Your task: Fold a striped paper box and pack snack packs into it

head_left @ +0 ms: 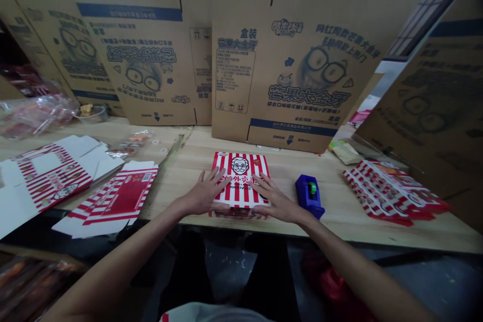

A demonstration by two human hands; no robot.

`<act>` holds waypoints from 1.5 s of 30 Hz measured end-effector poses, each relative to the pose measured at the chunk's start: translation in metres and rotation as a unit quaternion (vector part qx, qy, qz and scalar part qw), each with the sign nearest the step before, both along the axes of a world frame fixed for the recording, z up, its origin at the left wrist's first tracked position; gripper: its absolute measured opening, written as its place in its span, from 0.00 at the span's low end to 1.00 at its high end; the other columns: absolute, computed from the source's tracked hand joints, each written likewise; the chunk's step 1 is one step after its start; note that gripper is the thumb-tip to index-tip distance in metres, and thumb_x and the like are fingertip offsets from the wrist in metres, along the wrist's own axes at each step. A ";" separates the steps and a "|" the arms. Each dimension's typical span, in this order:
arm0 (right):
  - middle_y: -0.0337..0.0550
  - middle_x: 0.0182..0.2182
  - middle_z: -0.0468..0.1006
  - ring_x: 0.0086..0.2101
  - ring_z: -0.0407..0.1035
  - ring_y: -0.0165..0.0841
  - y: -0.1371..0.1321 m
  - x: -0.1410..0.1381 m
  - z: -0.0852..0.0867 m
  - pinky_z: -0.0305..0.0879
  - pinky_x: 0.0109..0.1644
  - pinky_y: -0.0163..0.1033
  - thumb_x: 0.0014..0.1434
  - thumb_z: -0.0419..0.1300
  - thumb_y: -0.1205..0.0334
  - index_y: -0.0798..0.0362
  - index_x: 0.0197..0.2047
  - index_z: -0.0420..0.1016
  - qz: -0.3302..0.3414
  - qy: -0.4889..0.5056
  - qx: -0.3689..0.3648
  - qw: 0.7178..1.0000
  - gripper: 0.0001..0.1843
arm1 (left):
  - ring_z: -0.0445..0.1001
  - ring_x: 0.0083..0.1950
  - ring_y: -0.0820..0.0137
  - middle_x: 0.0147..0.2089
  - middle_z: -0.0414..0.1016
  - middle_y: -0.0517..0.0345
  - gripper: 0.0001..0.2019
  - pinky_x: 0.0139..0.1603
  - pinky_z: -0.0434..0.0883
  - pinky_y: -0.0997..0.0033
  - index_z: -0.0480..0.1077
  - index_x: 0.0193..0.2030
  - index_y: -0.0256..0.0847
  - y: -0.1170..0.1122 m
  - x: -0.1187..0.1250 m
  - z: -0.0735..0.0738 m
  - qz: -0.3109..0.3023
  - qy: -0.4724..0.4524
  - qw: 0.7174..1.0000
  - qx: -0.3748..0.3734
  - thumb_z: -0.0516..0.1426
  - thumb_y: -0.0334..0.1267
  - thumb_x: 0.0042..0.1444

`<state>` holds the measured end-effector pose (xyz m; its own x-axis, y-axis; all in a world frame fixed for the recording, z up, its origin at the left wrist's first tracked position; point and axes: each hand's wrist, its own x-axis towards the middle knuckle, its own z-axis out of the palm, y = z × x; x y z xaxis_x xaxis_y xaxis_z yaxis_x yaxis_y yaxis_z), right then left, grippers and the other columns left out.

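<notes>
Head view shows a red-and-white striped box point(240, 181) lying flat at the counter's point(339, 201) near edge. It could slide off toward the lap if pressed unevenly, or nudge the blue tape dispenser point(309, 194) just beside it. Both hands lie spread and flat on the box lid, gripping nothing: left hand point(206, 193) on its left side, right hand point(275, 200) on its right, fingers splayed wide.

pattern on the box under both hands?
Red and white vertical stripes with a cartoon face printed on the box; left hand and right hand rest on it. Head view.
</notes>
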<state>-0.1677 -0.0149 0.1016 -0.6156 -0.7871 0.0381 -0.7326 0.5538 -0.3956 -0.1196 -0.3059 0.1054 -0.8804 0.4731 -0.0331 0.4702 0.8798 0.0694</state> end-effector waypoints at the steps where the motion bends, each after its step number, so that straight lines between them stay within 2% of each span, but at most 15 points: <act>1: 0.49 0.70 0.42 0.68 0.35 0.49 0.000 0.000 -0.001 0.41 0.67 0.62 0.60 0.52 0.38 0.44 0.70 0.46 -0.002 0.006 0.006 1.000 0.40 | 0.37 0.72 0.45 0.73 0.38 0.39 0.43 0.64 0.45 0.32 0.43 0.71 0.43 0.001 0.000 -0.002 0.000 0.007 1.000 -0.005 0.47 0.65 0.56; 5: 0.46 0.69 0.47 0.67 0.40 0.49 -0.003 0.005 -0.009 0.42 0.65 0.67 0.62 0.52 0.43 0.41 0.69 0.45 -0.022 0.077 0.019 0.997 0.37 | 0.43 0.72 0.46 0.72 0.43 0.40 0.39 0.65 0.46 0.34 0.47 0.70 0.43 0.006 0.001 -0.013 0.003 0.062 0.998 -0.026 0.50 0.62 0.57; 8: 0.46 0.67 0.54 0.66 0.45 0.48 -0.008 0.009 -0.019 0.40 0.66 0.66 0.64 0.53 0.50 0.44 0.68 0.51 -0.045 0.159 0.018 0.986 0.32 | 0.49 0.70 0.46 0.71 0.50 0.39 0.35 0.66 0.44 0.34 0.53 0.68 0.42 0.008 0.003 -0.020 0.019 0.118 0.992 -0.033 0.52 0.58 0.59; 11: 0.48 0.65 0.59 0.65 0.49 0.48 -0.010 0.008 -0.019 0.45 0.67 0.62 0.64 0.55 0.54 0.49 0.66 0.58 -0.038 0.183 0.015 0.982 0.29 | 0.53 0.69 0.49 0.68 0.56 0.39 0.32 0.67 0.45 0.38 0.57 0.66 0.40 0.003 0.002 -0.016 0.007 0.137 0.990 -0.013 0.51 0.55 0.60; 15: 0.47 0.61 0.66 0.62 0.58 0.44 -0.008 -0.004 0.012 0.54 0.64 0.57 0.64 0.54 0.55 0.47 0.64 0.63 -0.007 0.111 -0.007 0.994 0.25 | 0.61 0.66 0.58 0.65 0.64 0.46 0.25 0.67 0.46 0.39 0.60 0.64 0.46 -0.005 -0.001 0.007 -0.022 0.084 0.995 0.049 0.46 0.53 0.65; 18: 0.46 0.58 0.71 0.57 0.65 0.41 -0.007 -0.019 0.046 0.60 0.62 0.50 0.64 0.54 0.51 0.47 0.60 0.67 0.034 0.030 -0.033 0.998 0.23 | 0.63 0.64 0.59 0.63 0.66 0.47 0.24 0.66 0.43 0.35 0.61 0.63 0.45 0.001 0.001 0.016 0.004 0.079 0.994 0.075 0.44 0.52 0.66; 21: 0.41 0.54 0.75 0.54 0.69 0.39 -0.008 -0.032 0.071 0.63 0.59 0.45 0.62 0.56 0.50 0.46 0.55 0.73 0.092 -0.027 -0.038 0.995 0.20 | 0.62 0.65 0.56 0.64 0.65 0.44 0.24 0.66 0.41 0.33 0.60 0.63 0.41 0.016 0.007 0.007 0.058 0.115 0.989 0.076 0.43 0.50 0.66; 24: 0.37 0.53 0.76 0.53 0.69 0.38 -0.009 -0.037 0.079 0.62 0.60 0.45 0.62 0.57 0.51 0.43 0.52 0.75 0.118 -0.035 -0.031 0.992 0.17 | 0.61 0.65 0.53 0.64 0.64 0.41 0.25 0.66 0.39 0.33 0.59 0.64 0.39 0.027 0.011 -0.007 0.089 0.149 0.982 0.074 0.43 0.49 0.66; 27: 0.38 0.54 0.75 0.55 0.68 0.40 -0.007 -0.035 0.071 0.60 0.61 0.48 0.61 0.57 0.51 0.45 0.53 0.75 0.109 -0.016 -0.022 0.994 0.18 | 0.59 0.65 0.51 0.65 0.62 0.39 0.26 0.65 0.40 0.32 0.55 0.67 0.40 0.027 0.013 -0.010 0.074 0.158 0.983 0.051 0.43 0.48 0.66; 31: 0.44 0.57 0.71 0.60 0.62 0.42 -0.002 -0.023 0.046 0.58 0.64 0.51 0.62 0.58 0.53 0.47 0.57 0.72 0.092 0.017 -0.048 0.994 0.21 | 0.56 0.66 0.50 0.66 0.59 0.42 0.25 0.64 0.47 0.33 0.47 0.70 0.50 0.013 0.013 0.000 -0.006 0.139 0.990 -0.013 0.42 0.45 0.67; 34: 0.49 0.59 0.68 0.62 0.58 0.44 0.000 -0.012 0.023 0.56 0.65 0.54 0.62 0.57 0.56 0.49 0.59 0.69 0.074 0.060 -0.077 0.992 0.22 | 0.54 0.68 0.50 0.66 0.58 0.44 0.24 0.64 0.51 0.38 0.48 0.70 0.53 0.003 0.012 0.004 -0.055 0.136 0.988 -0.038 0.42 0.43 0.67; 37: 0.50 0.60 0.66 0.64 0.54 0.47 0.001 -0.002 0.004 0.50 0.65 0.63 0.63 0.55 0.58 0.47 0.61 0.67 0.040 0.107 -0.069 0.991 0.23 | 0.52 0.69 0.48 0.67 0.56 0.45 0.25 0.65 0.46 0.35 0.51 0.68 0.54 0.000 0.011 0.000 -0.072 0.151 0.985 -0.048 0.46 0.47 0.65; 40: 0.50 0.62 0.63 0.65 0.49 0.48 0.003 0.005 -0.010 0.46 0.65 0.67 0.66 0.52 0.59 0.48 0.65 0.60 0.034 0.150 -0.053 0.987 0.25 | 0.49 0.69 0.45 0.69 0.54 0.39 0.30 0.66 0.40 0.33 0.55 0.67 0.44 0.007 0.013 -0.010 -0.079 0.182 0.979 -0.058 0.52 0.53 0.61; 43: 0.53 0.63 0.62 0.65 0.47 0.49 0.005 0.006 -0.019 0.44 0.65 0.66 0.65 0.53 0.55 0.52 0.67 0.56 0.064 0.195 -0.046 0.978 0.29 | 0.49 0.70 0.48 0.68 0.54 0.32 0.28 0.69 0.44 0.40 0.56 0.65 0.30 0.019 0.019 -0.020 -0.077 0.217 0.971 -0.066 0.50 0.46 0.64; 45: 0.54 0.63 0.62 0.65 0.48 0.49 0.006 0.004 -0.022 0.42 0.66 0.67 0.64 0.53 0.53 0.53 0.67 0.55 0.079 0.222 -0.036 0.971 0.31 | 0.51 0.70 0.49 0.67 0.56 0.30 0.25 0.69 0.49 0.43 0.56 0.65 0.26 0.027 0.024 -0.025 -0.068 0.240 0.966 -0.070 0.48 0.39 0.65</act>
<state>-0.1635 -0.0088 0.0793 -0.3976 -0.8559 0.3308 -0.9134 0.4034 -0.0541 -0.0954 -0.2794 0.0806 -0.7410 0.6051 0.2911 0.5301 0.7932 -0.2997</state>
